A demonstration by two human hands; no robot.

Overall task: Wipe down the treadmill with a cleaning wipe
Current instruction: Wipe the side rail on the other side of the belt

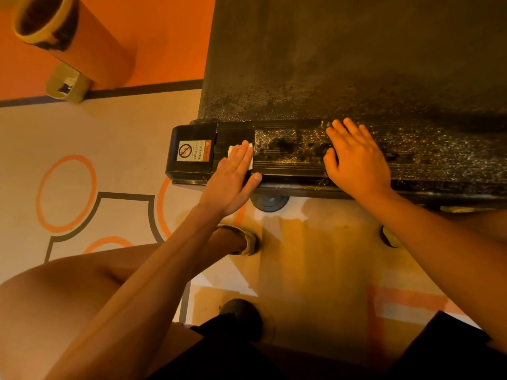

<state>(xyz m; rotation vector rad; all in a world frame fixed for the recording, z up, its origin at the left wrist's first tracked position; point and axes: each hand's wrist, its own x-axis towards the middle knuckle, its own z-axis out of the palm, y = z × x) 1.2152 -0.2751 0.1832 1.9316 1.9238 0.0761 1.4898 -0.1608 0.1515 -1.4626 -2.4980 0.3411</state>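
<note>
The treadmill's black side rail point(290, 157) runs across the middle of the view, with the dark belt point(356, 56) beyond it. My left hand point(233, 176) lies flat with straight fingers on a white cleaning wipe point(251, 160), pressing it onto the rail beside the black end cap point(192, 152). Only the wipe's edges show around my fingers. My right hand point(356, 157) rests flat on the rail further right, fingers spread, holding nothing. The rail looks speckled and smudged between my hands.
The end cap carries a warning sticker point(194, 151). An orange pillar point(82, 42) stands at the upper left on the patterned floor. A round treadmill foot point(270, 202) sits under the rail. My knees and sandalled foot point(241, 239) are below.
</note>
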